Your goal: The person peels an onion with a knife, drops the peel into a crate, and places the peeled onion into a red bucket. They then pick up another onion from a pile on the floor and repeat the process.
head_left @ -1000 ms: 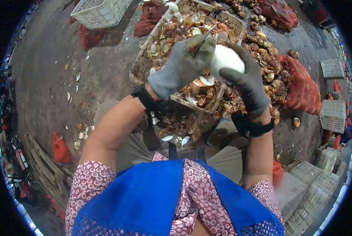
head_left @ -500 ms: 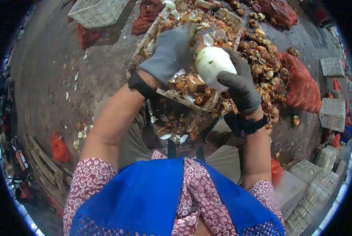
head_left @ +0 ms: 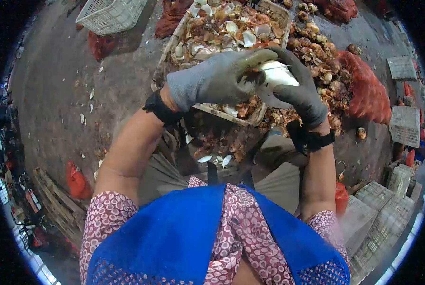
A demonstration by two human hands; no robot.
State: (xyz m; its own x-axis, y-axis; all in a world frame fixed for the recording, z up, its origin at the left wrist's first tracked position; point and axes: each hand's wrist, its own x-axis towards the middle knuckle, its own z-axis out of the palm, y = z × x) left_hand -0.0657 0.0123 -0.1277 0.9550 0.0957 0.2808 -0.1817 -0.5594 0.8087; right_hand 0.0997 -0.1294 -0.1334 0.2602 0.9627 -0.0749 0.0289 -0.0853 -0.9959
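Observation:
Both my hands wear grey gloves and meet over a crate of peels. A peeled white onion [head_left: 278,76] sits between them. My right hand [head_left: 300,92] cups it from the right and below. My left hand [head_left: 217,78] lies across its left side, fingers closed over it. In earlier frames a thin blade showed in this hand; now it is hidden. Below them stands a shallow crate [head_left: 174,35] heaped with brown and white onion skins.
A pile of unpeeled brown onions [head_left: 324,61] lies right of the crate, with red mesh sacks [head_left: 364,95] beyond. White plastic baskets stand at the top left [head_left: 108,14] and lower right [head_left: 378,223]. Peel scraps litter the concrete floor; a wooden pallet [head_left: 56,209] lies at the left.
My left hand has come back down over the onion, covering most of it, after lifting away to the upper left. The onion has turned in my right hand.

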